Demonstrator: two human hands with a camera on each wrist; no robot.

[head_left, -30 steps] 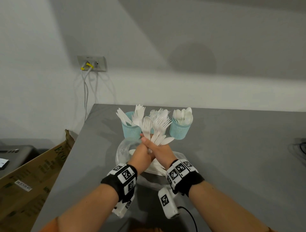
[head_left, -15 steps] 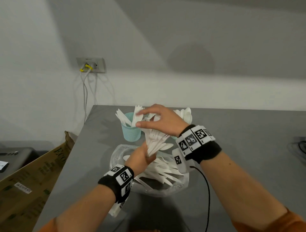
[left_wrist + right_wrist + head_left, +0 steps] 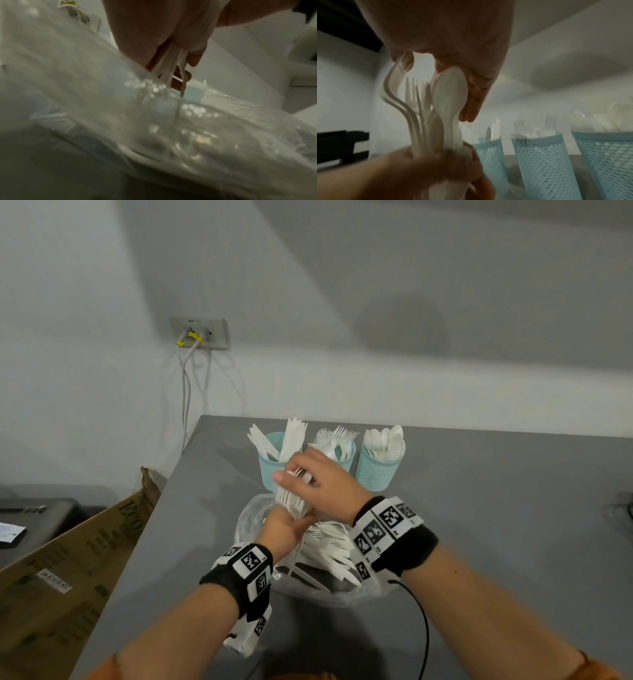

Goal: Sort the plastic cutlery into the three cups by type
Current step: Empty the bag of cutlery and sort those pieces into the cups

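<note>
A bare, workmanlike room, more lab or back office than home: plain white walls, a grey table pushed into the corner, a wall socket with two cables plugged in, and a cardboard box on the floor beside it.

Ahead of me stands a pale wall with a socket plate on it. Two plugs sit in the plate, each banded with a yellow tag, and grey cables hang from them down past the corner of the grey table. To my left, below the table edge, a brown cardboard box leans open, printed with dark lettering and bearing a white label. Beyond it lies a dark object, perhaps a machine, with a white slip on it.
</note>
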